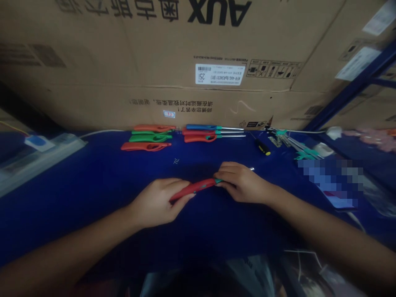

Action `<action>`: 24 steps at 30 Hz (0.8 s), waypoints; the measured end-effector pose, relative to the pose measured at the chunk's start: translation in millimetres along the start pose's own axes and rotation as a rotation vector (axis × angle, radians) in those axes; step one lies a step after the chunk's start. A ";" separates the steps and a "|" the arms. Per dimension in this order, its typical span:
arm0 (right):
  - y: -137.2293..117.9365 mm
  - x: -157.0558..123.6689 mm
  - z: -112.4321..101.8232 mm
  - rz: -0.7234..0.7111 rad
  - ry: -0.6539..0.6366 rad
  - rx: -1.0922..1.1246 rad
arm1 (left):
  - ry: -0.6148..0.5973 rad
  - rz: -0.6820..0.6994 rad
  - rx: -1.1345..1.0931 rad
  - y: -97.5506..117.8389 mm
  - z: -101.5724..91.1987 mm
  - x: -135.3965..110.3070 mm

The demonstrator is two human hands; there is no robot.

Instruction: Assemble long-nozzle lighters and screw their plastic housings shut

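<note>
Both my hands hold one red long-nosed lighter [194, 188] just above the blue table [93, 181]. My left hand [157, 202] is closed round its red handle end. My right hand [241, 181] is closed round the teal collar and the metal tube, whose tip shows past my knuckles. At the back of the table lie red and green lighter shells [148, 138] in a stack, and beside them assembled blue and red lighters [210, 133] with metal tubes pointing right.
A large cardboard box [198, 62] stands as a wall behind the table. A black and yellow screwdriver [262, 147] and a pile of teal-tipped metal tubes [293, 144] lie at the back right. A white power strip [37, 148] sits at the left. A small metal spring [176, 161] lies mid-table.
</note>
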State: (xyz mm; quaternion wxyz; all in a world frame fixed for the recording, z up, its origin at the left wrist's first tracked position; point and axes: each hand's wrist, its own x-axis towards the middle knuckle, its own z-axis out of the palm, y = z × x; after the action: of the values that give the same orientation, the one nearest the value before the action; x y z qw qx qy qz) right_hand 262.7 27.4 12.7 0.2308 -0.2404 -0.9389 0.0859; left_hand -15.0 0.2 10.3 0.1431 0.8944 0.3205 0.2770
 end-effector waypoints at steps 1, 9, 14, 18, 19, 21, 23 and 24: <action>1.8 0.1 -1.7 0.008 -0.008 0.000 | -0.021 -0.021 0.020 0.1 0.0 1.2; 11.6 -0.5 -14.3 0.025 -0.016 -0.061 | -0.178 -0.157 0.091 -0.4 -1.5 7.0; 0.7 -4.6 -11.8 -0.174 0.062 -0.352 | -0.124 -0.010 0.201 -1.9 1.4 -0.9; -2.4 -6.4 -9.2 -0.190 0.061 -0.399 | -0.095 0.072 0.278 -4.4 3.9 -4.2; -1.7 -6.3 -7.9 -0.188 0.059 -0.396 | -0.100 0.082 0.294 -5.2 4.0 -4.4; 0.6 -5.7 -4.7 -0.188 0.074 -0.380 | -0.123 0.075 0.316 -6.1 3.3 -3.9; 3.4 -4.2 -1.6 -0.174 0.096 -0.328 | -0.152 0.038 0.321 -5.3 0.5 -2.0; 4.7 -3.4 -0.7 -0.158 0.099 -0.286 | -0.162 0.013 0.316 -4.2 -1.6 -0.5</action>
State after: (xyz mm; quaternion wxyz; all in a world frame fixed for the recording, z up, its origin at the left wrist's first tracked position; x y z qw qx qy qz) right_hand 267.6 29.9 10.7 0.2462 -0.2002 -0.9450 -0.0789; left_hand -18.3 3.2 9.6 0.0245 0.9273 0.3415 0.1513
